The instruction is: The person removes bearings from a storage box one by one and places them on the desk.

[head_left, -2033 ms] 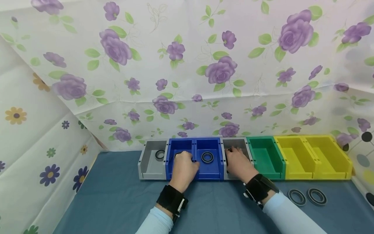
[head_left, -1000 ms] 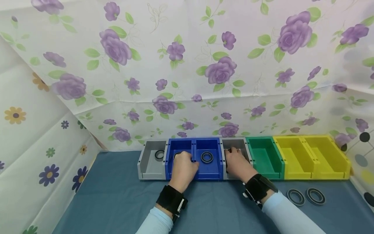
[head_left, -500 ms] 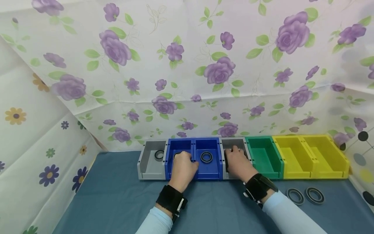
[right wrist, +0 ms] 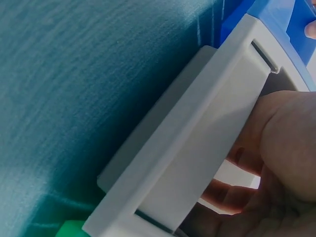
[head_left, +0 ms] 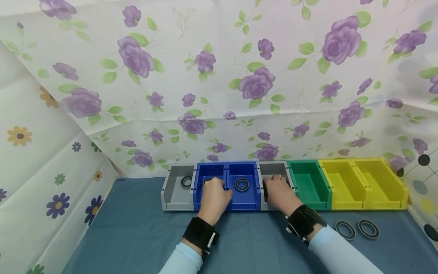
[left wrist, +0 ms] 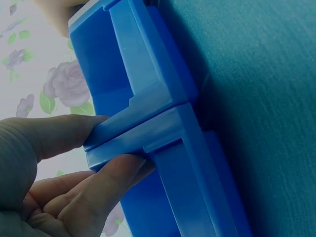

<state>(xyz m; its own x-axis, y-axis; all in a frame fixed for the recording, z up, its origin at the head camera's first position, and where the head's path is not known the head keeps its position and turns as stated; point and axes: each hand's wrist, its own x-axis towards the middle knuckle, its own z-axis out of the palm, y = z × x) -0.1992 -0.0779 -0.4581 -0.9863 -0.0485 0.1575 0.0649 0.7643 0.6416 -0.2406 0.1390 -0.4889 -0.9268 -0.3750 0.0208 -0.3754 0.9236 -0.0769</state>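
Note:
My left hand (head_left: 216,196) pinches the two adjoining side walls (left wrist: 133,123) of the blue bins, thumb on one side and fingers on the other. In the left blue bin, a ring bearing (head_left: 206,182) is mostly hidden behind that hand. Another bearing (head_left: 242,184) lies flat in the right blue bin (head_left: 243,203). My right hand (head_left: 281,193) reaches down into the grey bin (right wrist: 197,143) beside them, its fingers bent inside. Dark edges show beside this hand in the head view, but I cannot tell what its fingertips hold.
At the left end, a grey bin (head_left: 178,205) contains a bearing (head_left: 186,182) leaning on its side wall. To the right stand a green bin (head_left: 309,184) and two yellow bins (head_left: 345,186). Two larger bearings (head_left: 345,230) lie on the blue cloth (head_left: 137,228) near the right sleeve.
The right hand has shifted slightly within the grey bin, its fingers a little differently bent. A dark edge above its fingers is now out of sight. The left hand stays put.

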